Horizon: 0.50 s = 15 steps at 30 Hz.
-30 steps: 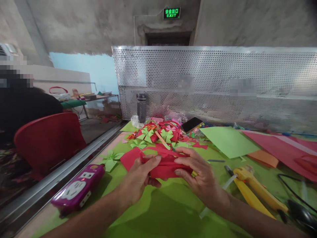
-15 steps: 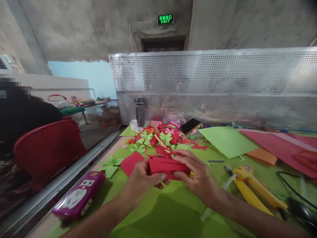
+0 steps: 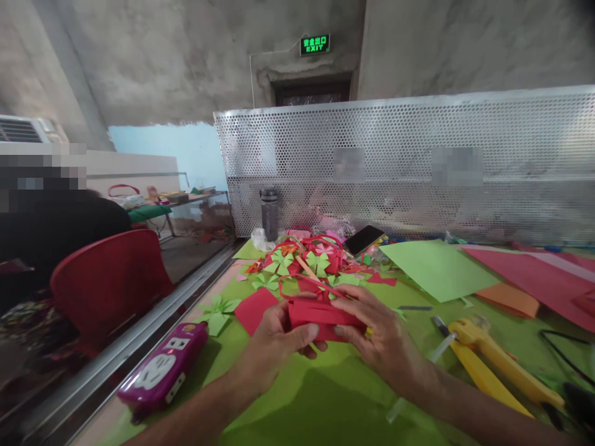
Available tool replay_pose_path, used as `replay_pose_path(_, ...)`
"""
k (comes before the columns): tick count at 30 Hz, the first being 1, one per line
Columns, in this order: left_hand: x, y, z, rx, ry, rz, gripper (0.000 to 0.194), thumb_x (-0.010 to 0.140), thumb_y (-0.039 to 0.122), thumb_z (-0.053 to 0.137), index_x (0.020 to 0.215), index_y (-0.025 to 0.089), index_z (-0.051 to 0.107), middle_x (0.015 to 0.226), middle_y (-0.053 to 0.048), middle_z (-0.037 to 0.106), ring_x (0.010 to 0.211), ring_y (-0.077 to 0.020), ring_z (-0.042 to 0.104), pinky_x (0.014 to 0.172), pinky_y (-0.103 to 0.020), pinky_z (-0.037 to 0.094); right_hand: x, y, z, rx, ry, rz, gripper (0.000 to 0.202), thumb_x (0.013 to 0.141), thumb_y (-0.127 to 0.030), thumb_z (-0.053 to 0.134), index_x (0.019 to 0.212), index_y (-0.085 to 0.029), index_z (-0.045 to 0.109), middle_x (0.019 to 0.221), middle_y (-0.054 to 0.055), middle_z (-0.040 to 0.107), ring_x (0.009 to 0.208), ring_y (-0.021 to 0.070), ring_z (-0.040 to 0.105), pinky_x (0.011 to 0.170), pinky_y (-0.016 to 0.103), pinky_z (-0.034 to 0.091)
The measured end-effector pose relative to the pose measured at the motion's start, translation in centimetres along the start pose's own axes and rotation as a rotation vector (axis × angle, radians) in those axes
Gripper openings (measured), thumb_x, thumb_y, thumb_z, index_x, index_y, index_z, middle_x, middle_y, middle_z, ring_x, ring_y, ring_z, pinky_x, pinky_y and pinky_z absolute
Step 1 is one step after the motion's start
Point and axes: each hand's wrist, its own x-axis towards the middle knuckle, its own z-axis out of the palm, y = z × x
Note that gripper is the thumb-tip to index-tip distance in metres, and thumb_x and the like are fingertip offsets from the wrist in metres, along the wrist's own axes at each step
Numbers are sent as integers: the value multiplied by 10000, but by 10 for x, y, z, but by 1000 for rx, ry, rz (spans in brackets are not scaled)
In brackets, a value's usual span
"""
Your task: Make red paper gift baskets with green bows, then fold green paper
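Between my two hands is a small red paper basket [image 3: 312, 314] with a thin curved strip handle, tilted just above the green table sheet. My left hand [image 3: 281, 331] grips its left end, thumb on the near face and the other fingers partly hidden beneath. At the other end, my right hand [image 3: 372, 328] holds it with fingers over the top and thumb against the near side. Behind it lies a pile of red paper pieces and light green paper flowers [image 3: 318, 263]. A flat red paper square [image 3: 258, 310] rests by my left hand.
A purple power strip [image 3: 162, 368] lies to the left. On the right are a yellow glue gun [image 3: 506, 362], a yellow-handled cutter [image 3: 488, 378] and coloured paper sheets [image 3: 441, 269]. A bottle [image 3: 269, 215] and phone [image 3: 365, 240] stand near the perforated metal screen [image 3: 400, 136]. A person sits left.
The whole view has shifted slightly, so things appear a little further right. Both hands keep their hold on the red paper basket, and its strip handle shows more fully now.
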Motion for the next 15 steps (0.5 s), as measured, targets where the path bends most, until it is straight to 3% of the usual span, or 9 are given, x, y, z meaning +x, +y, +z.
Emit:
replay_pose_path(5, 0, 0, 0, -44, 28, 2, 474, 766, 331, 698, 1163, 144, 518, 848, -78, 705, 638, -162, 656, 571, -271, 527, -1, 0, -1, -10, -9, -45, 336, 849, -244, 608, 1181, -285, 586, 1224, 94, 562, 1082, 225, 591, 870, 344, 534)
replay_pose_path(10, 1, 3, 1, -20, 26, 0, 446, 777, 326, 690, 1145, 133, 526, 776, -48, 693, 570, -132, 642, 532, -238, 520, -2, -4, -3, -59, -114, -85, 389, 884, -224, 549, 1269, -282, 540, 1298, 93, 518, 1149, 220, 547, 913, 336, 514)
replay_pose_path(15, 0, 2, -4, -72, -89, 31, 483, 804, 336, 666, 1216, 186, 464, 870, -68, 704, 643, -173, 688, 551, -253, 538, 0, -7, -4, -59, -69, -66, 363, 894, -191, 513, 1246, -265, 561, 1257, 96, 556, 1152, 209, 546, 920, 351, 509)
